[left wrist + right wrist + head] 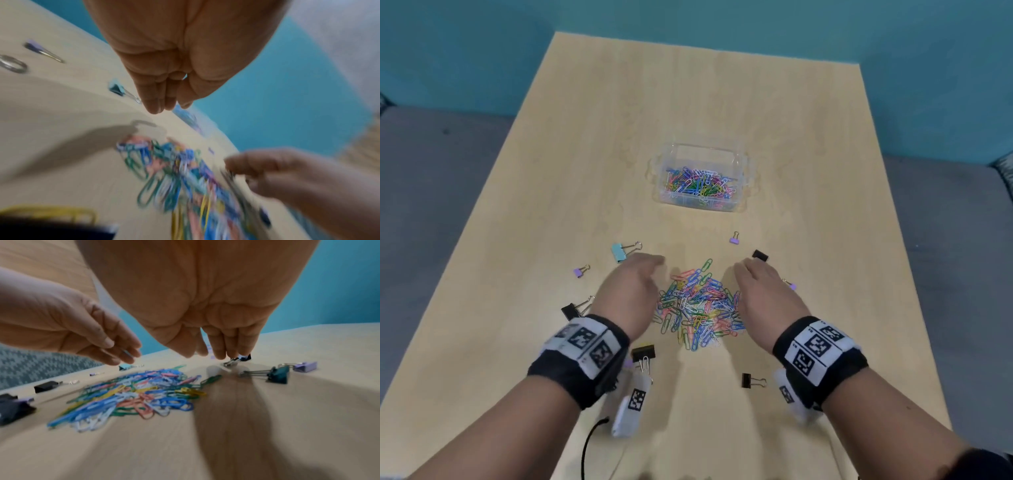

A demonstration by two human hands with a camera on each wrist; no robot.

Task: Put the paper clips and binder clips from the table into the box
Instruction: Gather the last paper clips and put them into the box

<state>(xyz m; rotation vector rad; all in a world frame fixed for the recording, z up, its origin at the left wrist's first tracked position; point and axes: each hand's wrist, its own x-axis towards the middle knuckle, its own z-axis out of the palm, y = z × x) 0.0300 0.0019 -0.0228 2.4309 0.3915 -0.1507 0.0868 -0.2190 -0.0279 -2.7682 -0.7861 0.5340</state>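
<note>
**With both hands flanking the heap, scoop it clean**

While my left grip and right grip hang released, holding nothing, the paper clips lie heaped on the counter between them. The box, part filled, sits well beyond my fingertips. I judge a scoop best: slide both palms low and inward, cup firmly, lift level. Binder clips, like the black one by my right fingertips, can follow singly.

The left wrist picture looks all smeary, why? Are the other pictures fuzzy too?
Left wrist view: motion blur smears the paper clips into streaks. Right wrist view: the pile is sharper, its near edge soft, and long hand shadows cross the table. Head view: clearest, the box only slightly soft.
</note>
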